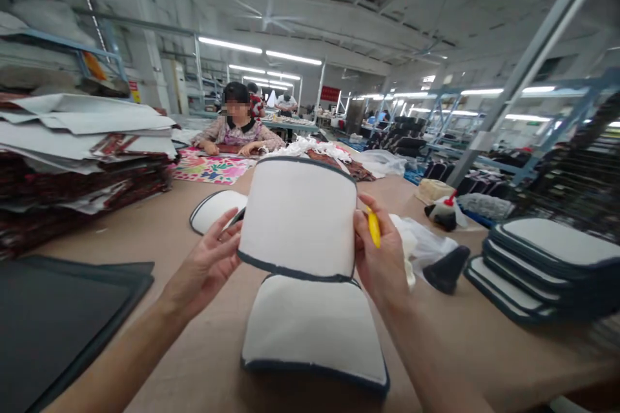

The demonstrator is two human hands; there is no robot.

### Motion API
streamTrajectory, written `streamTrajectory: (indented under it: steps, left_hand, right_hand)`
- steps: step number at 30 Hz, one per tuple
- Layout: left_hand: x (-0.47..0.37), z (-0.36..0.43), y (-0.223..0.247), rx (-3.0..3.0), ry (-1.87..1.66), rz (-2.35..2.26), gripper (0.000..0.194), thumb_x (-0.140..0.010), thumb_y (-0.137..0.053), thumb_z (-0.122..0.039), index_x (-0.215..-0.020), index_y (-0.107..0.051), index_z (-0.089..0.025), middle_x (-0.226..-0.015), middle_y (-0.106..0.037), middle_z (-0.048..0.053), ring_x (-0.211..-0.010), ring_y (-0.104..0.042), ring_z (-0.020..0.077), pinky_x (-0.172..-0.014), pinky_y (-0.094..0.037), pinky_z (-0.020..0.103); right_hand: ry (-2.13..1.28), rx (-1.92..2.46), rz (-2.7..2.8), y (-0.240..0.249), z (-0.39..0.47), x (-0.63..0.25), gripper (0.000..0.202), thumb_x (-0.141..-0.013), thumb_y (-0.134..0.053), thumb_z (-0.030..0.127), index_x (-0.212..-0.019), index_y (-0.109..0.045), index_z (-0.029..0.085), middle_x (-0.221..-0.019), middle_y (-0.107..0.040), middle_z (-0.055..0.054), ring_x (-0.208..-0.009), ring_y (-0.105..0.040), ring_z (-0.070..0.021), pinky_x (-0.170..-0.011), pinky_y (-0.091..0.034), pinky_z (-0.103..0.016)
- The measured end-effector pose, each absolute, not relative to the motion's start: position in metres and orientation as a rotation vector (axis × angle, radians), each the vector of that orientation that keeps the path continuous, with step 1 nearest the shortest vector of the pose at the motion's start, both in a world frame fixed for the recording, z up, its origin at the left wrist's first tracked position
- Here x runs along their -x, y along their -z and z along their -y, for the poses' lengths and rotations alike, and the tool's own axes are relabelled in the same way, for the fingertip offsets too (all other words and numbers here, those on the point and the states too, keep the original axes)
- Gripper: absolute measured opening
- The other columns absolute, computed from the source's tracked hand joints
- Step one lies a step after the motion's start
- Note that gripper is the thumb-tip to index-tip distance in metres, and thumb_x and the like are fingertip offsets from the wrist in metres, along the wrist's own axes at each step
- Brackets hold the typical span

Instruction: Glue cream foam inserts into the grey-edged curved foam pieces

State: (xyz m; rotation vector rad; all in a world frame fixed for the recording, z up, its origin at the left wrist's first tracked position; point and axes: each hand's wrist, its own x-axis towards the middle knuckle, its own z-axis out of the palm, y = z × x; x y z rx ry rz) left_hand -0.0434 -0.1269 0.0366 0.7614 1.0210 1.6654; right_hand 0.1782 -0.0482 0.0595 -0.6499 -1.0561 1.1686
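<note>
Between my two hands I hold up a white fabric panel [300, 216] with dark edge binding, its surface bowed. My left hand [213, 258] grips its left edge, thumb and fingers closed on it. On the right edge, my right hand [380, 245] pinches the panel and also keeps a small yellow tool [373, 228] between its fingers; the tool's kind is unclear. Directly below, another white panel with dark binding [314, 329] lies on the table. Behind my left hand rests a further bound white panel [217, 208], partly covered.
A stack of bound panels [547, 271] stands at right, near a dark cone-shaped object [445, 269] and a red-tipped bottle [443, 210]. Dark sheets [72, 322] lie at left, below tall piles of material [82, 161]. Across the table [194, 348], a person [237, 129] handles fabric.
</note>
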Motion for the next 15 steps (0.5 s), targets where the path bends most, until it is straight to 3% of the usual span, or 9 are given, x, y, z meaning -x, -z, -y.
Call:
streamTrajectory:
  steps: [2, 6, 9, 11, 13, 15]
  left_hand:
    - [0.069, 0.134, -0.029, -0.657, -1.756, -1.064, 0.043, -0.071, -0.059, -0.005, -0.110, -0.059, -0.023, -0.107, -0.064, 0.002, -0.087, -0.063, 0.0126, -0.066, -0.054, 0.016]
    - [0.126, 0.144, -0.003, -0.549, -1.890, -1.231, 0.034, -0.071, -0.054, -0.001, -0.099, -0.063, -0.019, -0.098, -0.064, 0.001, -0.077, -0.062, 0.0097, -0.063, -0.052, 0.014]
    - [0.154, 0.154, 0.011, -0.657, -1.856, -1.643, 0.036, -0.072, -0.061, -0.008, -0.107, -0.060, -0.017, -0.114, -0.059, 0.004, -0.104, -0.055, 0.0217, -0.085, -0.049, 0.027]
    - [0.152, 0.165, 0.019, -0.826, -1.861, -1.936, 0.047, -0.069, -0.069, -0.017, -0.114, -0.057, -0.018, -0.135, -0.043, 0.004, -0.126, -0.034, 0.0313, -0.103, -0.032, 0.036]
    - [0.129, 0.178, 0.029, -1.085, -1.797, -2.065, 0.053, -0.069, -0.070, -0.027, -0.120, -0.055, -0.021, -0.143, -0.033, 0.002, -0.133, -0.020, 0.0328, -0.110, -0.017, 0.039]
    - [0.094, 0.187, 0.042, -1.205, -1.547, -1.915, 0.046, -0.076, -0.059, -0.037, -0.120, -0.055, -0.021, -0.129, -0.050, 0.007, -0.125, -0.036, 0.0311, -0.107, -0.023, 0.041]
  right_hand:
    - [-1.233, 0.684, 1.198, -0.046, 0.039, -0.164, 0.039, -0.074, -0.066, 0.040, -0.107, -0.054, 0.024, -0.089, -0.060, 0.001, -0.072, -0.057, -0.0101, -0.064, -0.048, -0.022]
    - [-0.970, 0.902, 1.523, -0.016, 0.033, -0.174, 0.039, -0.073, -0.065, 0.044, -0.104, -0.055, 0.022, -0.112, -0.058, -0.007, -0.092, -0.059, -0.0181, -0.080, -0.048, -0.032]
    - [-0.757, 1.143, 1.780, 0.012, 0.048, -0.202, 0.039, -0.074, -0.062, 0.048, -0.103, -0.057, 0.023, -0.112, -0.060, -0.008, -0.099, -0.058, -0.0241, -0.087, -0.046, -0.040]
    - [-0.603, 1.285, 1.920, 0.034, 0.065, -0.220, 0.043, -0.071, -0.062, 0.052, -0.105, -0.058, 0.026, -0.114, -0.062, -0.007, -0.100, -0.059, -0.0285, -0.087, -0.047, -0.045]
    - [-0.426, 1.238, 2.007, 0.057, 0.081, -0.235, 0.048, -0.074, -0.056, 0.054, -0.113, -0.055, 0.026, -0.119, -0.059, -0.007, -0.111, -0.054, -0.0309, -0.098, -0.040, -0.048]
    - [-0.255, 1.236, 2.064, 0.078, 0.093, -0.245, 0.049, -0.076, -0.054, 0.053, -0.116, -0.054, 0.025, -0.115, -0.062, -0.008, -0.109, -0.056, -0.0325, -0.094, -0.044, -0.047]
